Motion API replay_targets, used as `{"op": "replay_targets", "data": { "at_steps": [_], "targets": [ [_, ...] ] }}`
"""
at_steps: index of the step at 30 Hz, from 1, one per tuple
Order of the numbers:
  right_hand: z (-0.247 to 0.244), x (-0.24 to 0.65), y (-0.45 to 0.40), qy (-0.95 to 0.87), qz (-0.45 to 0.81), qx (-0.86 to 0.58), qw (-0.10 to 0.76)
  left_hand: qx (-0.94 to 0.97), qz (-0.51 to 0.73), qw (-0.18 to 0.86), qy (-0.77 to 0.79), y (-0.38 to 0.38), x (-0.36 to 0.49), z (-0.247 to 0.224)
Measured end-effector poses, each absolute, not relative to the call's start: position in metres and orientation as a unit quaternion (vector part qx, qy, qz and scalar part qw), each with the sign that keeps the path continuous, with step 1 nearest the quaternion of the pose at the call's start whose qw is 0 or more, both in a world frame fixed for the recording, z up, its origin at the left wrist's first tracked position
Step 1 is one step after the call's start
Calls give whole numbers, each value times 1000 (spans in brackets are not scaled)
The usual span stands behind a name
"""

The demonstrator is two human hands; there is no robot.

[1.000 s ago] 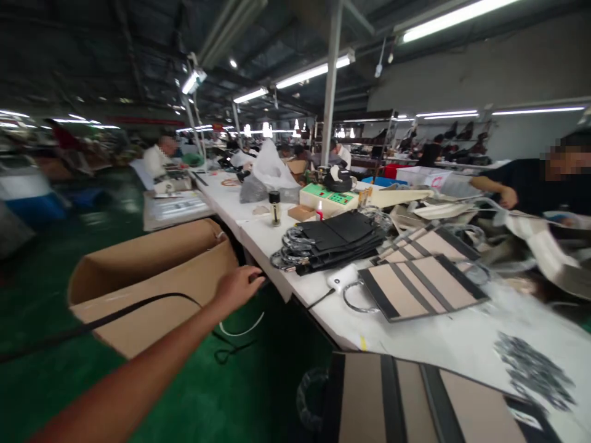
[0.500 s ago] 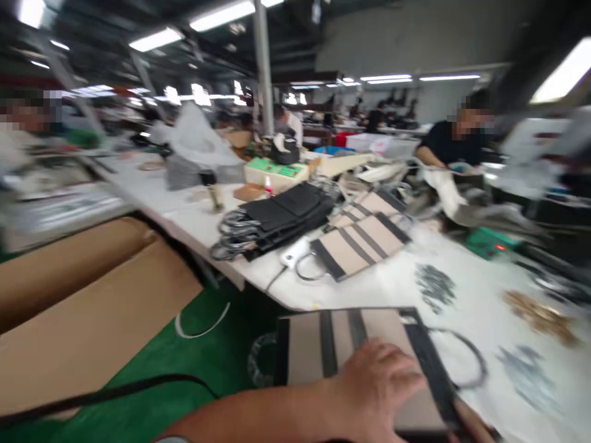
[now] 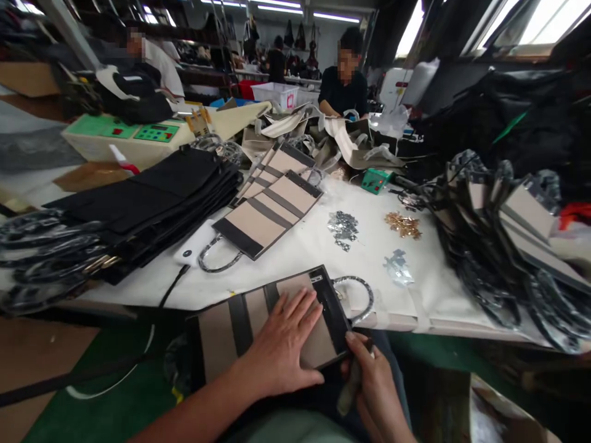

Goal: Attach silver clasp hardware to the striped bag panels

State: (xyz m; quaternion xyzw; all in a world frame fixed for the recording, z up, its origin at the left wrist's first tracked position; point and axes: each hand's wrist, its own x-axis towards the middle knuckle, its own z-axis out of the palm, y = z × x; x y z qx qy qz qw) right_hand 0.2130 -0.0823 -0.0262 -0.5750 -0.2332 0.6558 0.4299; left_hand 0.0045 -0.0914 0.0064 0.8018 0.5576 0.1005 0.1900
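Observation:
A beige bag with black bands and edges lies tilted on my lap, its far side at the table's edge. My left hand presses flat on it, fingers spread. At the bag's near right corner, my right hand is closed around a dark-handled tool, thumb against the bag's edge. The tool's working end is hidden, so I cannot tell its kind. A plastic-wrapped loop handle sticks out from the bag's right end. Another wrapped handle hangs at the left, dim and partly hidden.
On the white table lie similar bags, a black stack, dark metal pieces, gold pieces and clear pieces. A green box stands behind. More bags crowd the right. A co-worker sits opposite.
My view has swung right and downward, bringing the bags on the right into sight. My left hand stays on the bag. My right hand and its tool now show more fully.

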Motion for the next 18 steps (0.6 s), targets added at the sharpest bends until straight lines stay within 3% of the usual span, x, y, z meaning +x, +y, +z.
{"op": "replay_targets", "data": {
  "at_steps": [7,14,18],
  "targets": [
    [-22,219,-103,-350,647,-582,346,826,94,155,533,-103,0,0],
    [-43,257,-71,-323,749,-461,349,855,155,142,475,-100,-13,2],
    [-19,275,-33,-425,621,-569,332,860,204,177,434,-99,-25,8]
  ]
}}
